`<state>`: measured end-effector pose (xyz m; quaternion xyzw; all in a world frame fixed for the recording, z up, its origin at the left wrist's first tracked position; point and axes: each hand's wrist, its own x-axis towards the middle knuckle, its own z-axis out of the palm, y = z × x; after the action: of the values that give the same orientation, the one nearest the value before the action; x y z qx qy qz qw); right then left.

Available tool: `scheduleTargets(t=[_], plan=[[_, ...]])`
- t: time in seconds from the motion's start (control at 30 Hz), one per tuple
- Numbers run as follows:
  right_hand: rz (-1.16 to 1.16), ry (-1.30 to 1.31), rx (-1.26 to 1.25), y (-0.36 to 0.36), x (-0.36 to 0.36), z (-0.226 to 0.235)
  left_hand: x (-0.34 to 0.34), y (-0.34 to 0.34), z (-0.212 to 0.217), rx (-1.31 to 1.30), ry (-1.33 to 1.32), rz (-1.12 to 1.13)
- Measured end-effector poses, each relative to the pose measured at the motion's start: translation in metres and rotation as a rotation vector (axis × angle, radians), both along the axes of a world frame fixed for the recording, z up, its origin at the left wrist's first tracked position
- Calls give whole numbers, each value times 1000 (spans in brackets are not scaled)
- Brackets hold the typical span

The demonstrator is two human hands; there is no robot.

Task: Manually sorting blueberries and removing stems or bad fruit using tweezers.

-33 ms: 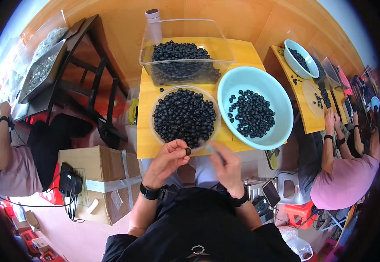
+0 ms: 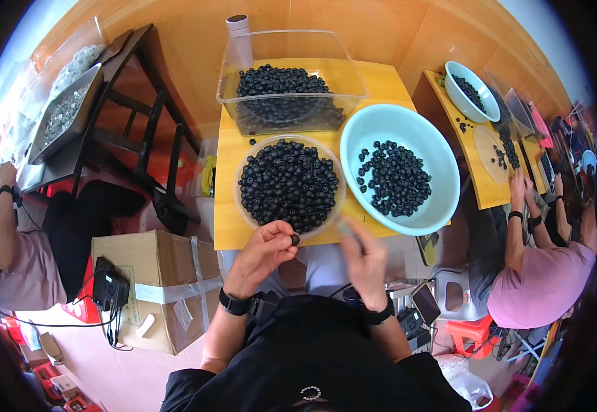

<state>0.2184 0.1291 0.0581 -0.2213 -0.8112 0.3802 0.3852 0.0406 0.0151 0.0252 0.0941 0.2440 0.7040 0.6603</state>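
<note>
Left hand [image 2: 260, 257], pinching one bead [image 2: 295, 239]: small, round, matt black, held at the near rim of a clear round dish [image 2: 340, 197] heaped with pierced black beads [image 2: 288, 180]; right hand [image 2: 365, 264], blurred, grip cannot be told; carton [image 2: 157, 269], green-printed, print too small to read

I see a flask [image 2: 240, 47] at my table's [image 2: 391, 82] far left corner, a carton [image 2: 155, 264] below its near left corner, a phone [image 2: 425, 302] below its near right.
</note>
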Motion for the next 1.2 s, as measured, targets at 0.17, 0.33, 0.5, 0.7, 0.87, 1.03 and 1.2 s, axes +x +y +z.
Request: scheduleTargets(t=[0.17, 0.33, 0.5, 0.7, 0.87, 1.03, 1.2], plan=[[-459, 264, -643, 27, 31, 14, 3, 2, 2, -2, -11, -23], [-22, -97, -360, 2, 19, 9, 12, 9, 7, -11, 39, -93], [239, -140, -327, -17, -4, 24, 16, 3, 9, -15, 63, -145], [247, -195, -243, -12, -3, 27, 16, 0, 11, -74, 169, -110], [-228, -85, 156, 43, 16, 29, -16, 1, 13, -224, 502, 122], [-470, -56, -46, 53, 26, 38, -48, 2, -4, -359, 1074, 457], [-374, -145, -32, 30, 22, 20, -38, 22, -11, -386, 1394, 445]])
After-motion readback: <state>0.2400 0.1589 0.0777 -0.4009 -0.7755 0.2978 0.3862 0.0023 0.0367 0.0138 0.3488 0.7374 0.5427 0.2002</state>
